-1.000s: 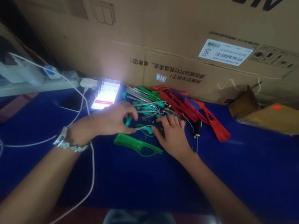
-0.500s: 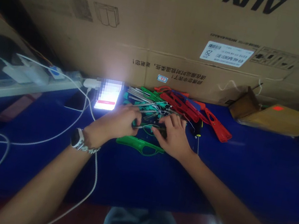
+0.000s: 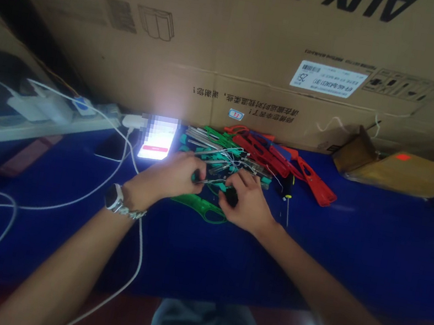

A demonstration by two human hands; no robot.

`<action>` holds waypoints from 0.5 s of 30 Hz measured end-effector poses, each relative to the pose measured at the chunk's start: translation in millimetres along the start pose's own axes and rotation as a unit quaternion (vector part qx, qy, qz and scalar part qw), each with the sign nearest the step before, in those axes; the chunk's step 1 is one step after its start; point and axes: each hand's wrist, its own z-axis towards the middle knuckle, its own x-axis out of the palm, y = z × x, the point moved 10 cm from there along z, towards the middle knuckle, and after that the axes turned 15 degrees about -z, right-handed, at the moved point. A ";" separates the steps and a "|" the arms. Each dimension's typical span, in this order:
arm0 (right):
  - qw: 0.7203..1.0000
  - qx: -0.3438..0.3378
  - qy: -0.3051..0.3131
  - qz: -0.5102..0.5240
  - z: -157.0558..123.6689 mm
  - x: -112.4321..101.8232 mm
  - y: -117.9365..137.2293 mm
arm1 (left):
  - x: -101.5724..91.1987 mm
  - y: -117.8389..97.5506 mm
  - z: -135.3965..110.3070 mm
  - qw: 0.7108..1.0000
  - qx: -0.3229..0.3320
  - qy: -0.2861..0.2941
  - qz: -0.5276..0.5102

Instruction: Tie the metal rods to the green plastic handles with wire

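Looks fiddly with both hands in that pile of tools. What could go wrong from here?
1. The left hand and right hand work at a thin metal piece amid a heap of bare metal blades and loose wires; fingers could get pricked or snagged.
2. The white cable passes close by the left wrist toward the lit phone; pulling back might drag the phone.
3. The green plastic handle lies just below both hands and could be knocked aside.
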 end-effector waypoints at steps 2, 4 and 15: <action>1.000 0.002 -0.004 -0.001 -0.5 -0.4 -0.1 | -0.2 -0.5 0.5 1.000 0.004 0.002 -0.018; 1.000 0.009 -0.013 -0.010 -1.3 -1.9 -1.1 | 0.2 -0.1 1.1 0.999 0.007 0.004 -0.036; 0.996 0.044 -0.074 0.038 -4.8 -14.4 -17.1 | 4.0 6.7 3.7 0.996 0.022 0.012 -0.081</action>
